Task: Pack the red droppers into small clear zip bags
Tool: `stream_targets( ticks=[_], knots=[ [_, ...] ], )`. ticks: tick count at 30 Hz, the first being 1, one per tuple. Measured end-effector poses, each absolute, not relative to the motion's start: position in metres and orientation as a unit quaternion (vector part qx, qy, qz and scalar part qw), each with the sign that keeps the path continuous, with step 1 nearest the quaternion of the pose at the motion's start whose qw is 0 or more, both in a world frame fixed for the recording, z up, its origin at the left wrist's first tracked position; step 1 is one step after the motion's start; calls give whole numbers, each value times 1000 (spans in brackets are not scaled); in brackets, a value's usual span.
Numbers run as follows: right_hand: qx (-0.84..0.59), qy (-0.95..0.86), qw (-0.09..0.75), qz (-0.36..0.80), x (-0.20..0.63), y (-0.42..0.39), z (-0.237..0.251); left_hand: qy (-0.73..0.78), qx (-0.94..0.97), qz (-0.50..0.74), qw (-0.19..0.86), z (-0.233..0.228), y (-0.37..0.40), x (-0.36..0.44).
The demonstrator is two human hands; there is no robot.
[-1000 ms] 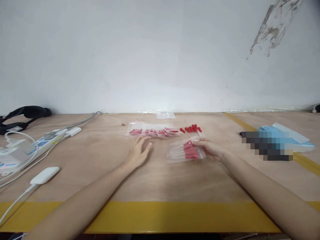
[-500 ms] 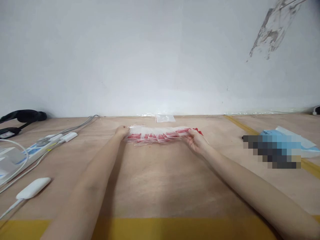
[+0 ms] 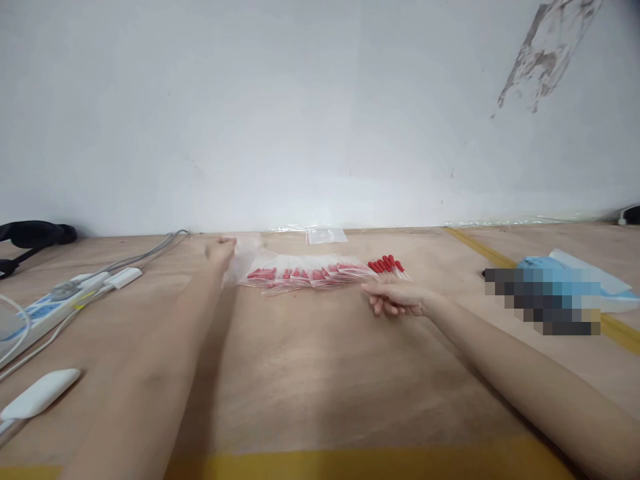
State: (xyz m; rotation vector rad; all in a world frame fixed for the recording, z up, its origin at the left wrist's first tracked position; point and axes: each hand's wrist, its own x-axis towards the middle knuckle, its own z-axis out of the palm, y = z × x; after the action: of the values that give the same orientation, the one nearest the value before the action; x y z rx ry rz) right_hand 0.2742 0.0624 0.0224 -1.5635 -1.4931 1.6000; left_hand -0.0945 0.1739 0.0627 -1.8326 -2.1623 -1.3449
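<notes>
Against the white wall, on the wooden table, the left hand is pinching the row of bags at its end, seemingly to keep it straight, while the right hand is resting loosely curled, holding nothing, beside the red-tipped droppers.

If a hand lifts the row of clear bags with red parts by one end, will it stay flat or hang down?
The row of bags looks like thin clear film, so it would probably sag. The overlapped bags may slide apart. They seem light.
</notes>
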Motion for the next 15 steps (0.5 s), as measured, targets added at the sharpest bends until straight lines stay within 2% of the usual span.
stream_targets(
  ticks=[2, 4, 7, 10, 13, 15],
  knots=[
    [-571, -608, 261, 486, 287, 60, 23, -700, -554, -447, 57, 73, 164, -97],
    [-613, -639, 330, 329, 302, 65, 20, -660, -583, -447, 154, 75, 143, -90],
    [-672, -638, 364, 93, 320, 79, 12, -552, -716, -353, 242, 58, 91, -63],
    [-695, -643, 320, 27, 324, 93, 5, -478, -819, -223, 228, 32, 35, -25],
    [-702, -656, 275, 36, 310, 99, 1, -434, -883, -127, 129, 15, -3, 6],
    [-700, -667, 253, 31, 299, 100, 0, -405, -904, -129, 54, 12, -15, 15]
  ],
)
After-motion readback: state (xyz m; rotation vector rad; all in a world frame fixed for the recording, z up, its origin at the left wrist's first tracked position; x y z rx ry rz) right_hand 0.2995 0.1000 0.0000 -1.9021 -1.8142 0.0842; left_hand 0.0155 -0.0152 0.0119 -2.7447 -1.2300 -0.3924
